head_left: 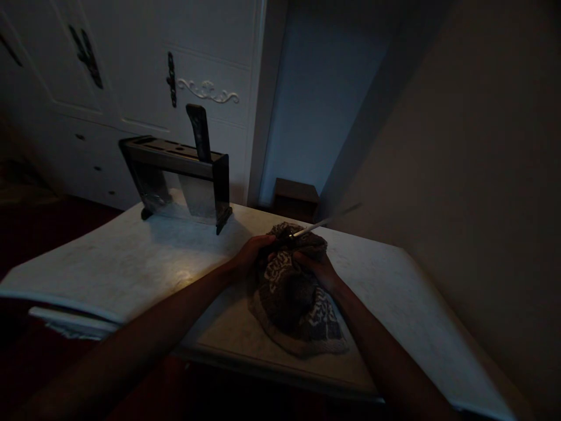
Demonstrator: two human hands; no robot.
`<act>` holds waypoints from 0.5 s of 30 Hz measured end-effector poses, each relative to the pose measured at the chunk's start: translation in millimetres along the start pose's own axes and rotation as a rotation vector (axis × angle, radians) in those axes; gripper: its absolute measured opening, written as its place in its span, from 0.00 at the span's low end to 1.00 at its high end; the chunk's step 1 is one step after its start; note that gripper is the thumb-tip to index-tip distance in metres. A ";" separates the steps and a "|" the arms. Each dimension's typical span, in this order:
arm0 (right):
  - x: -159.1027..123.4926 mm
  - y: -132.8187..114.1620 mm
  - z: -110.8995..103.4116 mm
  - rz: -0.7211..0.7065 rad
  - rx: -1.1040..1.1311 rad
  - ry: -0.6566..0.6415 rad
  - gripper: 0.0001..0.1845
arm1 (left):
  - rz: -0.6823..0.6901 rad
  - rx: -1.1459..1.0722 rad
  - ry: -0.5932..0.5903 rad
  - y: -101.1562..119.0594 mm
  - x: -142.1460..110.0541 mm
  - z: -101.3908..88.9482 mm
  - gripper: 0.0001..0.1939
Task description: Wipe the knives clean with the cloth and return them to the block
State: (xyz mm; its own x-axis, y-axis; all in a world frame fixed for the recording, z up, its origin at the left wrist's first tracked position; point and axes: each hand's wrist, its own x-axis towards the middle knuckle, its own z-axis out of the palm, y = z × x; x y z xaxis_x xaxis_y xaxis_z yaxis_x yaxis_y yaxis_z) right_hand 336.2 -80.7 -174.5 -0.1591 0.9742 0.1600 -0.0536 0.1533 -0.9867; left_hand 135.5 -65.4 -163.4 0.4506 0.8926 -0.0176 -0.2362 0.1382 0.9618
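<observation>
My left hand (252, 254) is closed around the dark handle of a knife. The knife's blade (322, 223) looks thin and pale and points up to the right, its tip blurred. My right hand (316, 269) grips a brown and cream patterned towel (289, 292) just below the blade, thumb on top and the other fingers hidden in the cloth. The towel hangs bunched over the front of the table. Beyond my left hand stands a see-through knife block (175, 153) with a black-handled cleaver (200, 131) upright in its right end.
The white marble-look tabletop (109, 257) carries the knife block near its far edge. A white cabinet (210, 35) with dark handles rises behind it. A wall (473, 146) borders the table on the right, and a small brown box-like piece (295, 196) stands behind. The light is dim.
</observation>
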 end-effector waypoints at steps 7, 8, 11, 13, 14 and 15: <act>-0.8 0.4 -1.3 0.025 0.007 0.009 0.28 | 0.027 -0.016 0.026 -5.1 0.0 2.0 0.27; -0.7 0.9 -1.7 0.025 0.008 0.021 0.29 | 0.037 -0.011 0.030 -5.8 0.4 1.9 0.27; -0.5 1.7 -2.3 0.045 0.008 0.047 0.31 | 0.096 0.047 0.065 -7.6 2.5 0.4 0.29; -0.5 1.9 -2.8 0.054 -0.003 0.053 0.31 | 0.164 0.131 0.100 -8.8 4.6 -1.6 0.28; -0.4 2.0 -3.1 0.057 -0.010 0.054 0.31 | 0.205 0.181 0.117 -9.6 5.8 -2.7 0.27; -0.3 2.1 -3.5 0.058 -0.018 0.054 0.31 | 0.246 0.231 0.134 -10.4 7.1 -3.9 0.25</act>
State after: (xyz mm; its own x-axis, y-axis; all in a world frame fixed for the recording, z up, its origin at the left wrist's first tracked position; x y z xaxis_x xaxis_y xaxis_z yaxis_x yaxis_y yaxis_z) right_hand 339.6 -80.1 -176.7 -0.1076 0.9890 0.1016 -0.0277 0.0992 -0.9947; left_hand 137.8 -58.8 -174.6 0.2840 0.9375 0.2012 -0.1162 -0.1747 0.9777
